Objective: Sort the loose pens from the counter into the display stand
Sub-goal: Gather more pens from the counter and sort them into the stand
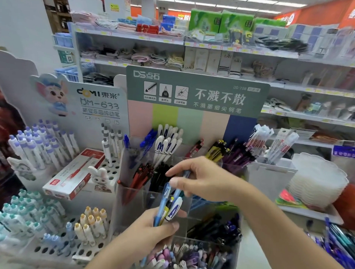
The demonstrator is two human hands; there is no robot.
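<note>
Left hand (153, 228) curled tight round a small bundle of pens (168, 209), blue barrels and one white cap upright, held just in front of the clear acrylic display stand (182, 197). Right hand (199, 179) above it, thumb and fingers pinching one blue pen (181, 184) over the stand's middle compartments.
</note>
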